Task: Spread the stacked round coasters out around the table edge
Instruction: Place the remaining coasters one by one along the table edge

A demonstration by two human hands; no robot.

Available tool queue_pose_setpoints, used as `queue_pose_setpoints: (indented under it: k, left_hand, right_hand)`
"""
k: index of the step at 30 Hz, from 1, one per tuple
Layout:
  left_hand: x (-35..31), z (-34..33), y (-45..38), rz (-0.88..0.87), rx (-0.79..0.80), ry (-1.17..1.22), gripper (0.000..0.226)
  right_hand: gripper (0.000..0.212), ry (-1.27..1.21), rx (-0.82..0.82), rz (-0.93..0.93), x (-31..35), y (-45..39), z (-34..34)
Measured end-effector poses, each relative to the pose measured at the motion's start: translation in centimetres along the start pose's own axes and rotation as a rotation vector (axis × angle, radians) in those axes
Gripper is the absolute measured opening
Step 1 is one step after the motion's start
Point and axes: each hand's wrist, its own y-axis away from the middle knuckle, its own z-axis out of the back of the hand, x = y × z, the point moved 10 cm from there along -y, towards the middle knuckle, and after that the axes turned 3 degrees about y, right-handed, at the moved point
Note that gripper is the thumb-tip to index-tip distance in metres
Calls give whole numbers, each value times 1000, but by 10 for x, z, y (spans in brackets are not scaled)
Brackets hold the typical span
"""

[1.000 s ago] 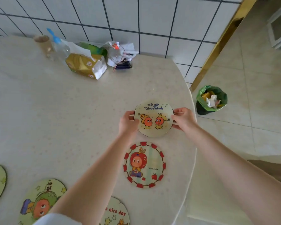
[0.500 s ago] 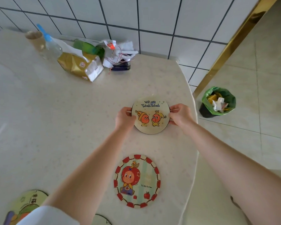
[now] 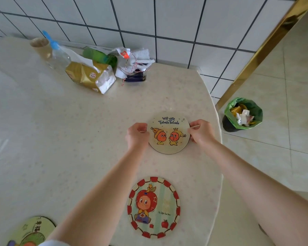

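A round coaster with two orange cartoon figures and blue lettering lies near the table's right edge. My left hand pinches its left rim and my right hand pinches its right rim. Whether it rests flat on the table or hovers just above, I cannot tell. Closer to me lies a red-bordered coaster with an apple-headed figure, flat on the table. A green coaster shows partly at the bottom left, cut off by the frame.
The pale table curves away along its right edge. At the back by the tiled wall stand a paper cup, a plastic bottle, a gold tissue pack and a white bundle. A green-lined bin stands on the floor at right.
Both hands have carried the orange-figure coaster farther from the red-bordered one, toward the back of the table. The view has shifted, so the bottom-left coasters have slid mostly out of frame.
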Motion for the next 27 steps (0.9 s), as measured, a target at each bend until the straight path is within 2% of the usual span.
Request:
queue_pose_setpoints:
  k: [3, 7, 12, 15, 20, 24, 27]
  left_hand:
    - [-6, -5, -4, -6, 16, 96, 39]
    - [-12, -11, -3, -32, 52, 30, 44]
    - [-6, -9, 1, -6, 68, -22, 40]
    - [2, -2, 16, -38, 88, -38, 39]
    - [46, 21, 56, 19, 169, -95, 40]
    - [71, 42, 91, -8, 240, -188, 36]
    - [88, 68, 114, -23, 176, -210, 33]
  right_hand:
    - [14, -35, -18, -18, -17, 6, 0]
    - [18, -64, -48, -5, -21, 7, 3]
    - [24, 79, -98, 78, -8, 13, 11]
    - [26, 144, -153, 126, -16, 35, 16]
    - [21, 108, -95, 192, -48, 99, -7]
    - [18, 78, -102, 108, -93, 153, -17]
    - [17, 17, -144, 9, -124, 186, -22]
